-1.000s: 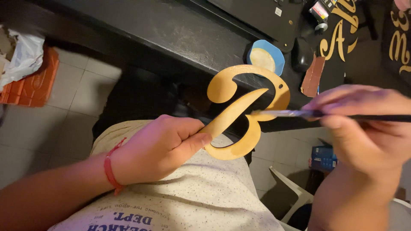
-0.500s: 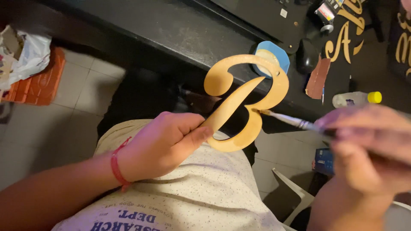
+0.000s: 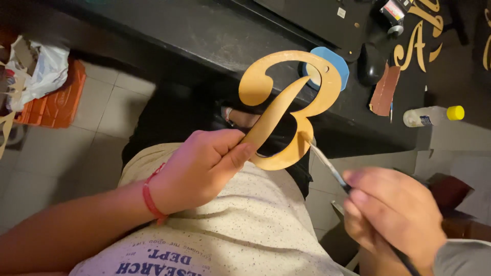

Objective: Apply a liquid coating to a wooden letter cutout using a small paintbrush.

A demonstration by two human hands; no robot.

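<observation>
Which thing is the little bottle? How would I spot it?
Look at the black worktable and follow it to its far right end. There a small clear plastic bottle lies on its side, right of the brown sandpaper scrap. Nothing else there has a bright yellow cap.

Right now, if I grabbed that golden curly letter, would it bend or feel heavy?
Probably stiff: the flat golden letter cutout keeps its shape though the left hand pinches only its lower stem. Likely light, since a few fingers hold it up. Its thin curls might snap if squeezed.
</observation>
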